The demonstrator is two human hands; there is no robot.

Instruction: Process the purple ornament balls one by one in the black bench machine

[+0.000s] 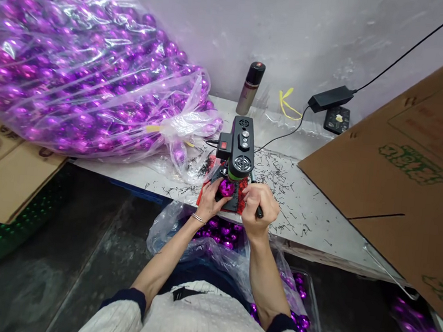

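A small black machine (240, 147) with a red switch stands on the white table (311, 212). Under its head sits a shiny purple bauble (226, 187). My left hand (210, 199) is closed around the bauble from the left and holds it under the machine. My right hand (259, 204) is closed in a fist just right of the machine, on a dark handle whose end sticks out by the knuckles. A red pad (204, 190) lies under the machine's base.
A big clear bag of purple baubles (77, 66) fills the left of the table. Another bag of baubles (222, 235) lies in my lap. A spray can (250, 88), power adapter (330, 99), and large cardboard sheet (411, 170) are behind and right. Black shavings litter the table.
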